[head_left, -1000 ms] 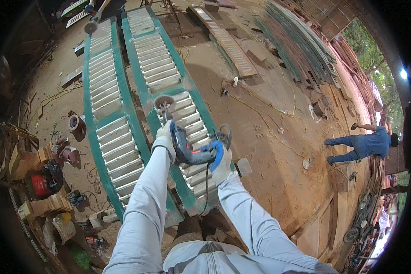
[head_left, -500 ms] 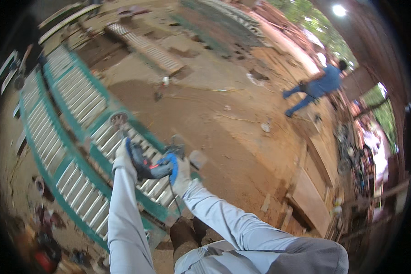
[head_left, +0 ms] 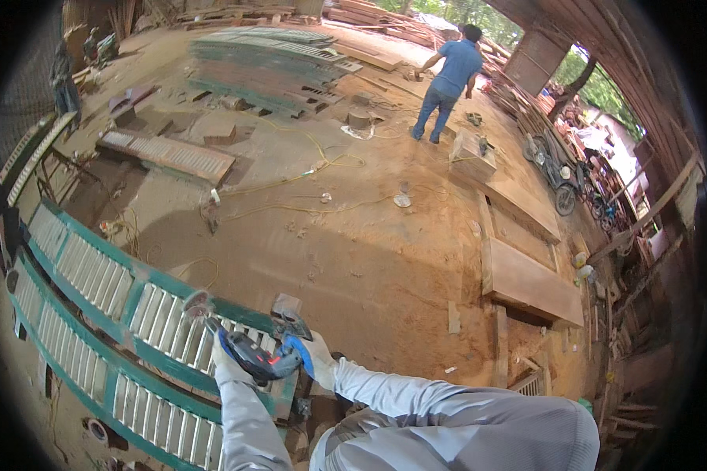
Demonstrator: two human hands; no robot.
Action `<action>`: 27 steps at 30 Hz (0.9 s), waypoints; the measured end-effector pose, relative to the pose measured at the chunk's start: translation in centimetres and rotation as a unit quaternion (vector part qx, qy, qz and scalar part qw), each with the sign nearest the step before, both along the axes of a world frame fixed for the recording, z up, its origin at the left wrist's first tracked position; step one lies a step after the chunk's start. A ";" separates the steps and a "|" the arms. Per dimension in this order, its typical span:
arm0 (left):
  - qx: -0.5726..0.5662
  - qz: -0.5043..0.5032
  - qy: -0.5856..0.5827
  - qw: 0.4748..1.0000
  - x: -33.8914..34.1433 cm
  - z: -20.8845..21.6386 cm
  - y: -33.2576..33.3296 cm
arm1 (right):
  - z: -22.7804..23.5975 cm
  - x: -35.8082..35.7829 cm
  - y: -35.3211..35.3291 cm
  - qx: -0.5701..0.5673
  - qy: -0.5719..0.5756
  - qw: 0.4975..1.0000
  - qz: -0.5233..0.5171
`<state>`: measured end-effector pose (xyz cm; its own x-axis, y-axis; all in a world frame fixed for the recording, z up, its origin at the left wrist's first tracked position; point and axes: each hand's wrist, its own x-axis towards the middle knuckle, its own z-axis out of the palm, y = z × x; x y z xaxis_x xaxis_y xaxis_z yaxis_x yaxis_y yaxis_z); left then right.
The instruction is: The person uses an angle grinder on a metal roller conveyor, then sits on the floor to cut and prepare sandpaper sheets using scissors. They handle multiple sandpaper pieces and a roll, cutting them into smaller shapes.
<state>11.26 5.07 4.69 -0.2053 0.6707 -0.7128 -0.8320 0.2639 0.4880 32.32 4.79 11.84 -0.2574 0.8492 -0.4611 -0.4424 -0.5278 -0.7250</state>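
Both my hands wear white-and-blue work gloves. A dark power drill [head_left: 253, 358] with red accents is held between them, a round abrasive wheel [head_left: 198, 304] at its front end. My left hand [head_left: 226, 363] is closed around the front of the body, while my right hand [head_left: 316, 359] wraps the rear handle. The wheel is over the slats of a green-framed louvered shutter [head_left: 165, 326]; whether it touches them I cannot tell. Nearer to me, a second green louvered shutter [head_left: 145, 408] lies alongside.
A louvered panel [head_left: 165, 155] lies on the dirt floor, with stacked shutters [head_left: 267, 67] behind it. A yellow cord [head_left: 291, 179] snakes across the ground. Wooden boards [head_left: 530, 279] and a motorcycle [head_left: 558, 177] are at right. A person in blue [head_left: 452, 78] stands farther off, facing away.
My view has swung, so the shutters sit lower in it and more of the yard shows. Both hands keep hold of the drill, its wheel still over the slats. The person in blue appears more upright.
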 end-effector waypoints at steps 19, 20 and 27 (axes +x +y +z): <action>0.039 0.105 -0.110 0.988 10.9 -5.7 -8.8 | -2.6 11.2 2.9 -0.046 0.011 0.966 0.256; 0.067 0.084 -0.124 0.986 11.2 -5.6 -8.6 | -2.9 11.5 3.7 -0.036 0.011 0.959 0.281; 0.061 0.136 -0.049 0.988 17.9 -3.9 -3.6 | -4.4 16.4 11.1 -0.035 0.038 0.932 0.359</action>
<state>29.15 1.47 0.75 -0.3231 0.6833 -0.6548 -0.9089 -0.0312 0.4158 48.68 15.89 7.43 -0.7813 0.4140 -0.4671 -0.0054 -0.7528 -0.6582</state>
